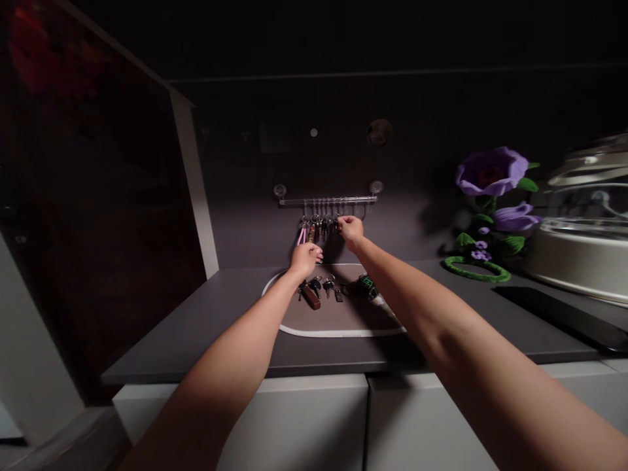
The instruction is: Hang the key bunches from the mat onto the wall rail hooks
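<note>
Head view: right hand raised to the key rail, fingers pinched together at the hanging keys; whether a key is gripped cannot be told. Left hand held just below the keys, fingers part curled, next to a pink strap; any hold cannot be told. Rail fixed to the dark wall by two suction cups; about six key bunches hung, exact count unclear. Below, on a white-rimmed mat, about three loose keys, a brown leather fob and a black-and-green fob laid out. Print on the mat rim too small to read. Further right on the grey counter: two large purple fabric flowers on a green ring, a steel pot, a flat black panel.
</note>
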Available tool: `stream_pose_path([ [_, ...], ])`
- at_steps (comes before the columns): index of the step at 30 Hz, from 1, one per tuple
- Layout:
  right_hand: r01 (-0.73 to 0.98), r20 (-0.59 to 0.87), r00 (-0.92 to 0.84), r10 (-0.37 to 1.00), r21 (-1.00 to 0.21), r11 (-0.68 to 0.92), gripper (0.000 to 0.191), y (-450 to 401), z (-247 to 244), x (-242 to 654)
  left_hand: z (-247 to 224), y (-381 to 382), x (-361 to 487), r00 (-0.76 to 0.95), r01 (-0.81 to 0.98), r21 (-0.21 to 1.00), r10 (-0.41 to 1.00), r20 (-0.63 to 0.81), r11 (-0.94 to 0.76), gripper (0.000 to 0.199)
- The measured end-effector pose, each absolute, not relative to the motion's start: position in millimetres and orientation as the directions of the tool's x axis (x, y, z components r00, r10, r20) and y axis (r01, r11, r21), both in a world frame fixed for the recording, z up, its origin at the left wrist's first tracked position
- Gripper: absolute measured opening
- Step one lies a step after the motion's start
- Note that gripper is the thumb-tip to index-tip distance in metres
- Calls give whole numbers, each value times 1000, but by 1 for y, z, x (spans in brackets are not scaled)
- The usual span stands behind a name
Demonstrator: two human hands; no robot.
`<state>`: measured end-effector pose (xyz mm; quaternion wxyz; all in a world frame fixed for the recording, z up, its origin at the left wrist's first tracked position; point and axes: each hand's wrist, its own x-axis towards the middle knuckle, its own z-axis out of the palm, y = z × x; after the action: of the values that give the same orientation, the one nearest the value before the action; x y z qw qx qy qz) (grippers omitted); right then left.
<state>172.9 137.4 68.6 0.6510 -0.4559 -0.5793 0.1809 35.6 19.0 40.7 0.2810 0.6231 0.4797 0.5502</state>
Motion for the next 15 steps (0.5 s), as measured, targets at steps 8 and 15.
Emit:
stream_pose_path([
  [8, 228, 466, 245, 850, -880, 417, 12, 114, 79, 169, 41, 18, 34, -38, 302, 865, 902, 430, -400, 16],
  [15, 130, 374, 197, 906, -926, 354, 10, 80, 89, 168, 41, 16, 32, 16, 340, 829, 885, 466, -443, 12],
])
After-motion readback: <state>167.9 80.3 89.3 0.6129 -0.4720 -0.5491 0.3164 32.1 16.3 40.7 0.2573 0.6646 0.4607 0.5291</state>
